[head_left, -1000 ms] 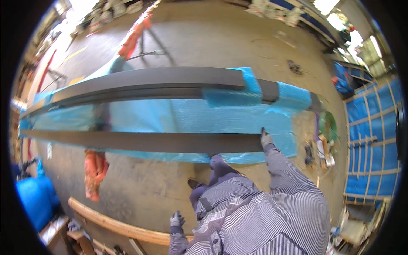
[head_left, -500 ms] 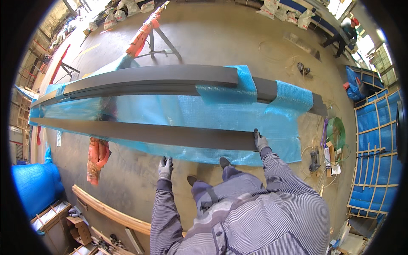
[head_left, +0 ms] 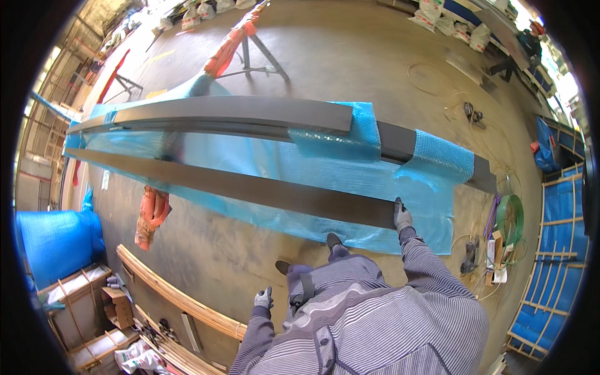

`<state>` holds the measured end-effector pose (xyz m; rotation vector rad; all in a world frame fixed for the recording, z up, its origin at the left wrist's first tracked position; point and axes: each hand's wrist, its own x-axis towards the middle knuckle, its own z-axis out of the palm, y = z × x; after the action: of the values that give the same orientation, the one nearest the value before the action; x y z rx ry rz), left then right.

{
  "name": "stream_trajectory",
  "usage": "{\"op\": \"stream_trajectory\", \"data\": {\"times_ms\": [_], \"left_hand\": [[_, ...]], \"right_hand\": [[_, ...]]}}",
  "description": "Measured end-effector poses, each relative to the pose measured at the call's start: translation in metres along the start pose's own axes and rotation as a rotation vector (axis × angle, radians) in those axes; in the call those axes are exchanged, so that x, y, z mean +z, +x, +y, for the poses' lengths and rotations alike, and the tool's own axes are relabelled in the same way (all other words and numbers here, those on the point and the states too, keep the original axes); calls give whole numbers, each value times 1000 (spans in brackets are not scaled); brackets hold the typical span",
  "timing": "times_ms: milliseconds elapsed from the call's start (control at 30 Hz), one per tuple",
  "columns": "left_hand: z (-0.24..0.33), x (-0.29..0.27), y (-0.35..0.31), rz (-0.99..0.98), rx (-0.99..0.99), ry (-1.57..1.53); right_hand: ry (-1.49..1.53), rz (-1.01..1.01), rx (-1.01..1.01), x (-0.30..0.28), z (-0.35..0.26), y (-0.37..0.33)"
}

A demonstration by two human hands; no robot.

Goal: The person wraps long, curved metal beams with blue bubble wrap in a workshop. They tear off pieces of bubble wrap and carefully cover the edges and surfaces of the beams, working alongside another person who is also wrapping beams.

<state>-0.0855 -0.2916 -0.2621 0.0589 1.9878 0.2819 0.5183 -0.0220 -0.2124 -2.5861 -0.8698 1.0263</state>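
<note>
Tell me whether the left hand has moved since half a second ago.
Yes. The left hand has dropped back from the near dark beam toward the body, hanging free.

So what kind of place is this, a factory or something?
Most likely a metal workshop or fabrication yard. Long dark beams lie on blue bubble wrap across a bare concrete floor, the gloved right hand on one end, with a sawhorse and sacks beyond.

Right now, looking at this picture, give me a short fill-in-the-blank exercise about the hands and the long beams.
1. The gloved right hand rests on the end of the near dark ____.
2. The beams lie on ____ bubble wrap.
3. The left hand hangs free, holding ____.
4. An ____ sawhorse stands beyond the far beam.

Missing words: beam; blue; nothing; orange
</note>
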Motion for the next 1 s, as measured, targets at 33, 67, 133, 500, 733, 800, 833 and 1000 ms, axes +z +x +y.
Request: {"op": "stream_trajectory", "data": {"times_ms": [33, 67, 133, 500, 733, 800, 833, 1000], "left_hand": [[-9, 1, -3, -6, 9, -22], [-16, 1, -5, -12, 17, -48], [-27, 4, 0, -38, 67, -80], [-55, -21, -9, 263, 277, 2], [-175, -83, 52, 223, 11, 8], [-204, -110, 82, 191, -87, 54], [-212, -128, 98, 202, -54, -21], [-211, -231, 140, 281, 54, -650]], "right_hand": [[4, 5, -7, 1, 2, 1], [2, 18, -24, 4, 5, 3], [0, 129, -90, 11, 9, 7], [-623, 341, -269, -25, -84, -26], [-293, 159, -1138, 146, -235, -168], [-267, -110, -1254, 217, -255, -222], [-254, -238, -1294, 249, -259, -250], [-467, -596, -1241, 352, -254, -370]]}}
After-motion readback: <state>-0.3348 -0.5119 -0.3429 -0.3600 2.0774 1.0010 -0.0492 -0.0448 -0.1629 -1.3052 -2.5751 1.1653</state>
